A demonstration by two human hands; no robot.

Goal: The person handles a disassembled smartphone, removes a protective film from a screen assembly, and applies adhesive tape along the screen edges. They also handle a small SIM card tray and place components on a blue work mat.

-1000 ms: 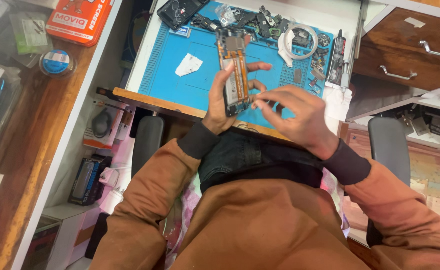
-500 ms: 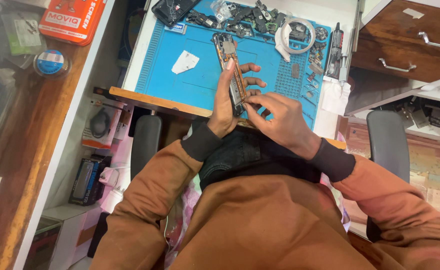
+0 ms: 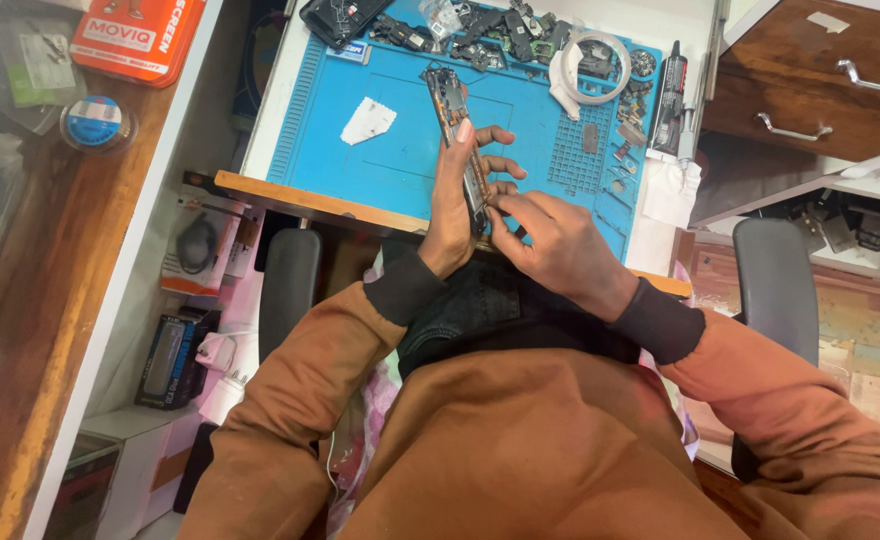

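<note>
Left hand (image 3: 452,215) grips opened phone (image 3: 457,135) edge-on at frame centre, right hand (image 3: 550,245) fingertips pinched at its lower edge; keep phone steady over blue mat (image 3: 400,160)

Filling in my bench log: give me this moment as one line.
left hand: holds opened phone on edge | right hand: fingers at its lower end | below: blue mat

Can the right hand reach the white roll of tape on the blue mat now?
Probably yes. The right hand is at the opened phone, and the blue mat between it and the white tape roll holds only small loose parts.
</note>
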